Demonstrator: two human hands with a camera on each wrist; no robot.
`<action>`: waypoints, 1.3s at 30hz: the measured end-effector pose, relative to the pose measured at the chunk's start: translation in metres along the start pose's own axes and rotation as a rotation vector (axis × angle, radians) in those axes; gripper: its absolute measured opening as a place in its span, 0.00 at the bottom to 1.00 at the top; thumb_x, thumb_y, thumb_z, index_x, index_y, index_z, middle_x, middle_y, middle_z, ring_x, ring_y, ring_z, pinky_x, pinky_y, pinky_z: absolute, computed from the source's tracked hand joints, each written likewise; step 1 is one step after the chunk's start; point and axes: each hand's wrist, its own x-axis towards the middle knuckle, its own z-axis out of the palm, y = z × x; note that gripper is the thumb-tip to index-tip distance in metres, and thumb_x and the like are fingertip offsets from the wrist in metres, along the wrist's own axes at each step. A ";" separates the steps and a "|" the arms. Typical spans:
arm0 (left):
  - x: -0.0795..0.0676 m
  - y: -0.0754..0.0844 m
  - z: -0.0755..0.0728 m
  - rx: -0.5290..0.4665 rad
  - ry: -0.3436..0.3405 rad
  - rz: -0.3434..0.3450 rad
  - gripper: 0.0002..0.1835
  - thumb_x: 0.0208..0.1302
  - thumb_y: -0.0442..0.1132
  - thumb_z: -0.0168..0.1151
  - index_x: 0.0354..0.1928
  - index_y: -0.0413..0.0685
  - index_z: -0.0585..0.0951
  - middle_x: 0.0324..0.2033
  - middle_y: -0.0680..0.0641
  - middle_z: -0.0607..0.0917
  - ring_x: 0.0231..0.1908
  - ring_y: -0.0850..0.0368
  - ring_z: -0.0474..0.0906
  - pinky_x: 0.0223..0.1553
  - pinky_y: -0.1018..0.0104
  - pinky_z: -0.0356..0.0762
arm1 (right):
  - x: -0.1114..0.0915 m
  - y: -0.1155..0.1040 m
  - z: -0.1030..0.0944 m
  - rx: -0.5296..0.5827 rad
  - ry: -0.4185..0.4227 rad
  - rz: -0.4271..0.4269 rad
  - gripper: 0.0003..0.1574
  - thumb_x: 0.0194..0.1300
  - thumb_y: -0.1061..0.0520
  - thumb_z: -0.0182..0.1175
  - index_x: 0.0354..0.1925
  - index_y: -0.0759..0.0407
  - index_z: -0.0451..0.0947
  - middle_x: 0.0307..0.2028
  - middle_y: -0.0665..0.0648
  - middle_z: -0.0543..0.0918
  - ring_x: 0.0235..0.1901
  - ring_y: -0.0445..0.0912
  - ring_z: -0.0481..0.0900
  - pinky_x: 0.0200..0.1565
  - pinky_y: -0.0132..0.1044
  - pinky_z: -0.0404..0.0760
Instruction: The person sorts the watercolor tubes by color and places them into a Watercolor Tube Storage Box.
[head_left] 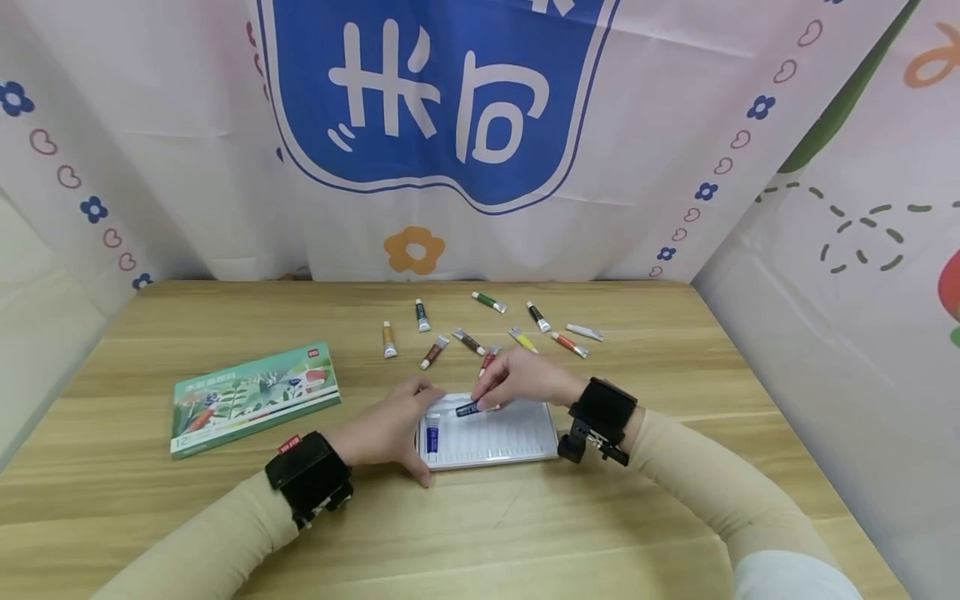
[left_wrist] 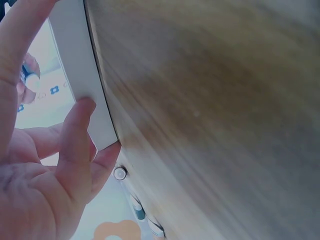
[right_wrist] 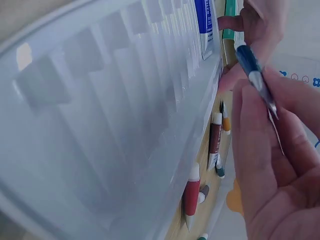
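Note:
A white tray with ridged slots (head_left: 498,437) lies on the table. My left hand (head_left: 386,423) holds its left end, thumb by the near corner; in the left wrist view its fingertips press the tray's side wall (left_wrist: 82,55). One blue-violet paint tube (head_left: 432,435) lies in the leftmost part of the tray. Over the tray's far left portion, my right hand (head_left: 528,379) pinches a dark blue paint tube (head_left: 467,409) between thumb and fingers. The right wrist view shows this tube (right_wrist: 248,61) tilted, its flat end between the fingertips.
Behind the tray several paint tubes lie scattered, among them an ochre one (head_left: 388,340), a green one (head_left: 489,302), an orange one (head_left: 570,345) and a red one (head_left: 488,360). A green illustrated paint box (head_left: 255,400) lies at the left. A printed cloth (head_left: 637,225) hangs behind the table.

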 end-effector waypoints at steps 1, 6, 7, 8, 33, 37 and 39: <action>0.000 0.000 0.000 -0.001 -0.001 0.002 0.62 0.20 0.59 0.81 0.63 0.39 0.66 0.54 0.42 0.65 0.49 0.52 0.64 0.53 0.60 0.70 | 0.001 -0.001 0.001 0.017 -0.020 0.006 0.05 0.56 0.62 0.66 0.34 0.56 0.85 0.32 0.52 0.84 0.32 0.46 0.82 0.35 0.38 0.82; 0.001 -0.001 -0.001 -0.011 -0.007 0.006 0.62 0.19 0.59 0.81 0.63 0.39 0.67 0.52 0.43 0.66 0.47 0.53 0.64 0.52 0.61 0.70 | 0.004 -0.007 0.008 0.008 -0.100 0.000 0.08 0.55 0.64 0.66 0.36 0.59 0.84 0.32 0.52 0.85 0.35 0.45 0.82 0.38 0.37 0.81; 0.001 -0.001 -0.001 -0.008 -0.010 0.006 0.62 0.19 0.60 0.80 0.63 0.39 0.67 0.52 0.43 0.66 0.47 0.53 0.65 0.52 0.61 0.70 | 0.005 -0.009 0.009 -0.016 -0.108 -0.010 0.08 0.54 0.64 0.66 0.36 0.58 0.84 0.33 0.51 0.85 0.35 0.44 0.82 0.40 0.36 0.80; 0.001 -0.001 -0.001 -0.007 -0.012 0.004 0.62 0.19 0.60 0.80 0.63 0.39 0.67 0.53 0.43 0.66 0.47 0.53 0.65 0.52 0.61 0.70 | 0.006 -0.010 0.010 -0.032 -0.116 -0.018 0.08 0.54 0.63 0.66 0.36 0.56 0.84 0.33 0.50 0.85 0.36 0.43 0.81 0.41 0.35 0.79; 0.001 0.000 -0.004 -0.025 -0.047 -0.015 0.61 0.21 0.60 0.80 0.61 0.34 0.67 0.56 0.40 0.64 0.52 0.49 0.64 0.56 0.55 0.69 | 0.029 -0.013 0.033 -0.009 -0.061 0.017 0.12 0.53 0.64 0.66 0.40 0.61 0.81 0.32 0.50 0.84 0.32 0.42 0.80 0.37 0.32 0.78; 0.001 -0.001 -0.005 -0.021 -0.039 -0.010 0.61 0.21 0.60 0.80 0.61 0.34 0.67 0.56 0.40 0.64 0.52 0.49 0.64 0.56 0.54 0.69 | 0.031 -0.013 0.032 0.020 -0.060 0.012 0.13 0.54 0.66 0.65 0.41 0.63 0.82 0.33 0.51 0.84 0.33 0.43 0.81 0.38 0.33 0.80; 0.002 -0.001 -0.005 -0.015 -0.038 -0.008 0.61 0.21 0.61 0.79 0.61 0.34 0.67 0.56 0.40 0.65 0.52 0.49 0.64 0.56 0.54 0.69 | 0.031 -0.012 0.033 0.049 -0.062 0.012 0.13 0.54 0.66 0.65 0.41 0.64 0.81 0.33 0.53 0.84 0.33 0.44 0.81 0.38 0.34 0.80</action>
